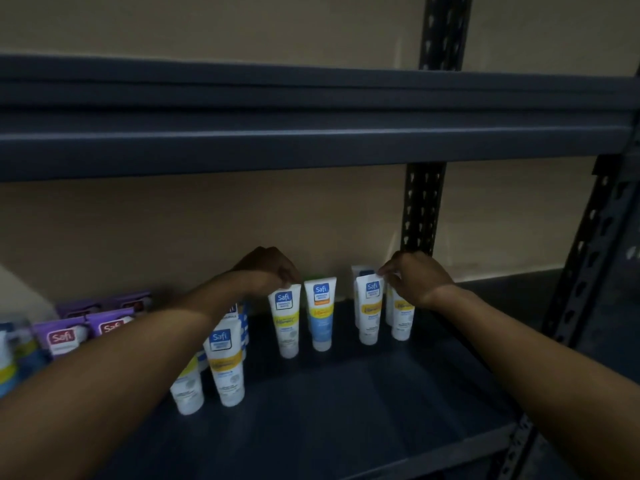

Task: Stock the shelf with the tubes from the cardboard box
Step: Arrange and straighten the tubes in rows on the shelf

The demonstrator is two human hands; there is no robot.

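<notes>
**Desk:** What stands left of the blue-banded tube [321,315]?

**Photographer:** Purple packs [62,337], two clear and more blurred behind them. Then two front tubes [225,367], nearer the camera. Just left of it, the left hand [273,271] pinches a yellow-banded tube [287,322] by its crimped top.

**Desk:** And right of it?

**Photographer:** The right hand [415,280] pinches a second yellow tube [370,311] the same way, with an end tube [401,318] just beyond. Each held tube is straight below its fingers, long axis upright, cap seemingly on the shelf [346,410]. Six tubes are plain. The cardboard box is out of view.
</notes>
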